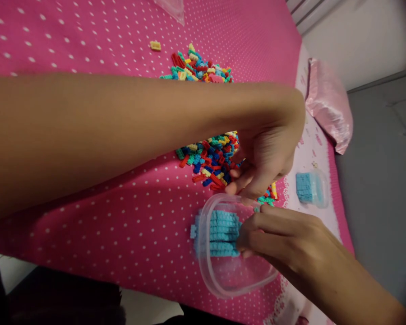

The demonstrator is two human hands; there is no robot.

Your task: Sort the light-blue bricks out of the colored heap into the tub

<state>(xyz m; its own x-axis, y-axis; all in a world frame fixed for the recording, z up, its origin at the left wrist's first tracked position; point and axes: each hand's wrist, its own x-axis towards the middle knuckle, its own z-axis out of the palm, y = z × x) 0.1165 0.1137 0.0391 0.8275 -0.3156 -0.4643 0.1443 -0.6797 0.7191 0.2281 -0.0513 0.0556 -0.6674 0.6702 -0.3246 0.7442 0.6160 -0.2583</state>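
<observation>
My left hand (267, 153) bends down between the pile of coloured bricks (219, 155) and the clear container (205, 259) at lower centre, its fingers curled; I cannot tell whether they grip anything. My right hand (284, 239) reaches over the container's right side, fingers bunched beside the light-blue brick block (223, 232), their grip hidden too. That block shows within the rim and past its left edge. Pink dotted cloth (122, 225) lies beneath; a smaller container (321, 189) sits at right.
</observation>
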